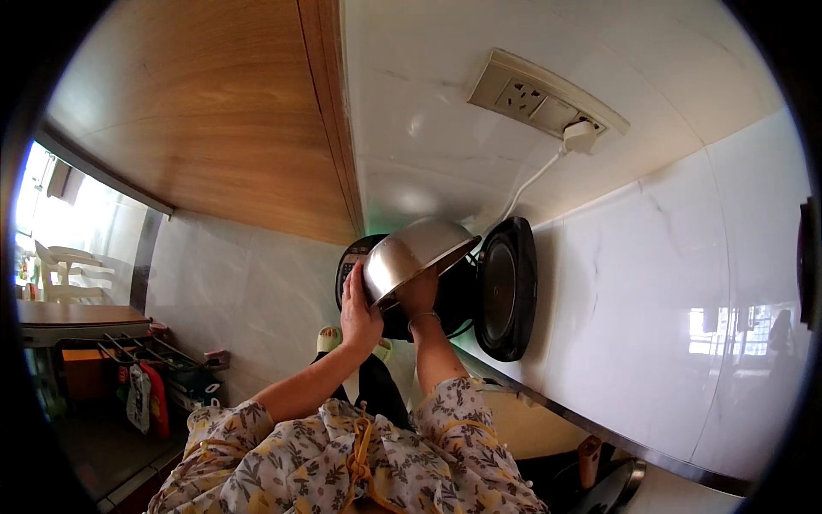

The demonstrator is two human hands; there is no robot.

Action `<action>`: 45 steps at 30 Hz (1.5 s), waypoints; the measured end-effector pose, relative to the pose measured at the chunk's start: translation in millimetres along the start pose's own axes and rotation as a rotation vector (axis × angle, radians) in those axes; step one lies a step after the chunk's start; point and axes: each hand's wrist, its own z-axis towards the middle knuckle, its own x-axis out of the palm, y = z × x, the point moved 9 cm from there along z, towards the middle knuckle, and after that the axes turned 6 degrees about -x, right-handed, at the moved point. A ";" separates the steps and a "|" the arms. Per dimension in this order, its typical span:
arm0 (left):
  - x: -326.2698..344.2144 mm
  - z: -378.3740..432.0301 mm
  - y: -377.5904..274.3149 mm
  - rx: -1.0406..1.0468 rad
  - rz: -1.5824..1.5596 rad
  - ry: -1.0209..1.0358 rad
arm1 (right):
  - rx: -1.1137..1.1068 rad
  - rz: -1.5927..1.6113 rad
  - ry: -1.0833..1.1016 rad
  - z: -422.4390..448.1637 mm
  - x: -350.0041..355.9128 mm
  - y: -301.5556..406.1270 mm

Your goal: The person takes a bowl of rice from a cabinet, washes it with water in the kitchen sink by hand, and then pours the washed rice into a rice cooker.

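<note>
A stainless steel bowl (pixel 401 254) is tilted on its side, its opening facing down and to the right. My left hand (pixel 361 315) presses flat against the bowl's outer wall near the lower rim, holding it. Reaching in under the rim, my right hand (pixel 420 292) has its fingers hidden inside the bowl. Directly beneath is a black electric cooker (pixel 350 257), its button panel showing on the left. The cooker's lid (pixel 504 289) stands raised on the right. I cannot see what the bowl or the cooker contains.
A white plug (pixel 580 137) sits in the wall socket panel (pixel 533 96), its cord running down behind the lid. A wooden cabinet (pixel 244 128) hangs at upper left. Pans with a wooden handle (pixel 589 459) lie at lower right. A metal rack (pixel 141 350) holds bags at left.
</note>
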 end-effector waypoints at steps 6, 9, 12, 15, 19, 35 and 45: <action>4.4 4.5 12.6 -0.013 0.013 -0.032 | 0.012 -0.052 0.078 -34.1 0.5 -13.5; 8.0 3.1 22.2 -0.024 0.011 -0.033 | 0.044 -0.060 0.072 -38.9 -7.6 -15.1; 10.1 4.3 24.6 -0.037 -0.007 -0.025 | -0.021 0.165 -0.085 -25.8 -30.0 13.5; 17.7 5.9 32.9 -0.079 -0.173 0.020 | -0.039 0.506 -0.184 -2.8 -32.3 42.1; 20.0 6.4 67.4 -0.177 -0.439 0.065 | 0.102 1.025 -0.021 21.1 -24.2 67.2; 26.9 9.0 70.1 -0.260 -0.364 0.207 | 0.024 0.856 0.074 18.2 0.2 63.8; 8.4 10.2 67.2 -0.308 -0.273 0.173 | -0.318 0.494 -0.026 31.9 -48.6 101.8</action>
